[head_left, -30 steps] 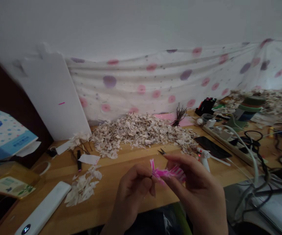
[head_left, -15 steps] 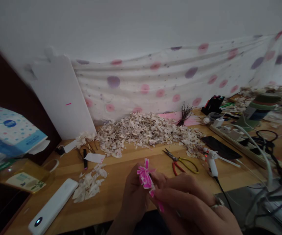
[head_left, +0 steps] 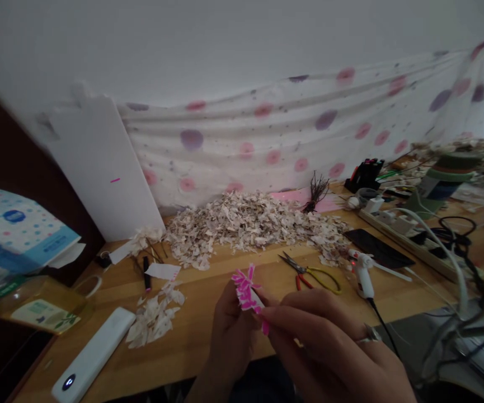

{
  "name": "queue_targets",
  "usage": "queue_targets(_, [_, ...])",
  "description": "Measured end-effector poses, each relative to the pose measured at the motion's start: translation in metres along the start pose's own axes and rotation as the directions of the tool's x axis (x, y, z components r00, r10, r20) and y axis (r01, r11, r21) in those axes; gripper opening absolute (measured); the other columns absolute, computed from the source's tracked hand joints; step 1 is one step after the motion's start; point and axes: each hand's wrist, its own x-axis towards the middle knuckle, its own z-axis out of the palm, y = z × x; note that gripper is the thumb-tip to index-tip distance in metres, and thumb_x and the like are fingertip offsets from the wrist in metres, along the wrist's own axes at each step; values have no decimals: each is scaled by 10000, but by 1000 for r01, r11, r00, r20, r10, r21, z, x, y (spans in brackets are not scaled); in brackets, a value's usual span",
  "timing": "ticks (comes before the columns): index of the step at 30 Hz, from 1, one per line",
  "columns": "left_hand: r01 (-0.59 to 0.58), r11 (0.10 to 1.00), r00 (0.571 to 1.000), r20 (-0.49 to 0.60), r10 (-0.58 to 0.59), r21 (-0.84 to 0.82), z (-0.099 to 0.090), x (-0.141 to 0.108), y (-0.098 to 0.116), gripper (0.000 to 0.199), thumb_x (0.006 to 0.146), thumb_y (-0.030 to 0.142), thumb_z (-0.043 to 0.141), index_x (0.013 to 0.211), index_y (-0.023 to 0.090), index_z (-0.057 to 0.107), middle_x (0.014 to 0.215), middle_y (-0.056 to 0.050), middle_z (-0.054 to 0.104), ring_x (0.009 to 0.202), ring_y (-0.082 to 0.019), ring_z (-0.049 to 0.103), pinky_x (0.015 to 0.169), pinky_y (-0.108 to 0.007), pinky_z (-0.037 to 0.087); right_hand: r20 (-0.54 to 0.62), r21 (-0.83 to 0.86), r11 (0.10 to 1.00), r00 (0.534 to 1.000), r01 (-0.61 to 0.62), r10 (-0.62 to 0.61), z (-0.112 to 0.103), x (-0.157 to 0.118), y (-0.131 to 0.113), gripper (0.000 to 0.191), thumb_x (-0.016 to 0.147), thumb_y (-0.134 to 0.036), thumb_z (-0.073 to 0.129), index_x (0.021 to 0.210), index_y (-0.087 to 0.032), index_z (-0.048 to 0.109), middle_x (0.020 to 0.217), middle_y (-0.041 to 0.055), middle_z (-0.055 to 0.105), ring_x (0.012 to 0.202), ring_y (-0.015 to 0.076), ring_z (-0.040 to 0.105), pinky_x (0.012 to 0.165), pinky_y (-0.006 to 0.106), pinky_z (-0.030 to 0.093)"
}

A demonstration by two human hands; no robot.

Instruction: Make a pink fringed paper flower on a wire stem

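Observation:
A pink-and-white piece of fringed paper (head_left: 247, 291) is held up in front of me, its cut tips spreading toward the top. My left hand (head_left: 229, 333) is closed round its left side, the fingertips partly hidden behind it. With thumb and fingertips, my right hand (head_left: 329, 336) pinches the paper's lower right end, where a short pink tail hangs down. A ring shows on the right hand. Beyond that hand lie pliers (head_left: 309, 273) with one red and one yellow handle. A white glue gun (head_left: 363, 274) with a red light rests to their right.
A large heap of pale flakes (head_left: 254, 221) spreads along the back, with a smaller pile (head_left: 155, 322) at left. Around them are a marker (head_left: 146, 274), a white power bank (head_left: 94, 355), a bottle (head_left: 40, 305), a black phone (head_left: 378, 249), a power strip (head_left: 409, 238) and loose cables.
The fringed paper has turned and tilted, showing more white along its lower part. My right fingertips have moved slightly up and closer to it; the pink tail is higher.

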Motion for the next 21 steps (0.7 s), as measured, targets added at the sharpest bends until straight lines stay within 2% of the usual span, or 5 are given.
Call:
queue_targets(5, [-28,1000,996,-87,27,-12,1,-3,-8,403,673,535,913,780,210,701,667,14,678,645,-144,603,661,-263,486,-1,8,1000,1000,-20,20,-1,-1,5,147,973,-140,654,1078,-244,654,889,-24,697,767,67,710,713,99,584])
queue_targets(11, [-72,997,997,37,71,32,-4,2,-7,372,734,553,869,740,209,727,615,17,649,583,-120,567,605,-244,474,-55,1,993,991,-118,118,3,2,9,152,945,-156,694,1022,-280,654,872,-39,678,743,97,680,729,174,586])
queue_targets(14, [-52,997,998,38,50,51,-1,2,-2,362,755,562,848,758,215,742,638,9,657,576,-123,571,611,-256,496,-107,27,988,982,-153,155,6,4,11,167,947,-133,671,1011,-287,661,859,-46,665,715,94,647,653,171,553])
queue_targets(16, [-67,998,997,40,67,11,0,3,1,314,778,527,845,784,228,748,653,13,670,593,-121,586,648,-257,511,-135,63,984,976,-166,173,9,7,12,160,946,-128,670,992,-281,661,842,-53,654,694,84,626,604,161,518])
queue_targets(21, [-188,970,959,186,215,-151,0,11,6,218,896,395,775,769,230,716,578,42,600,576,-89,556,638,-215,492,-169,101,976,964,-193,208,14,10,18,145,930,-141,717,952,-275,665,788,-65,657,645,85,600,585,185,498])
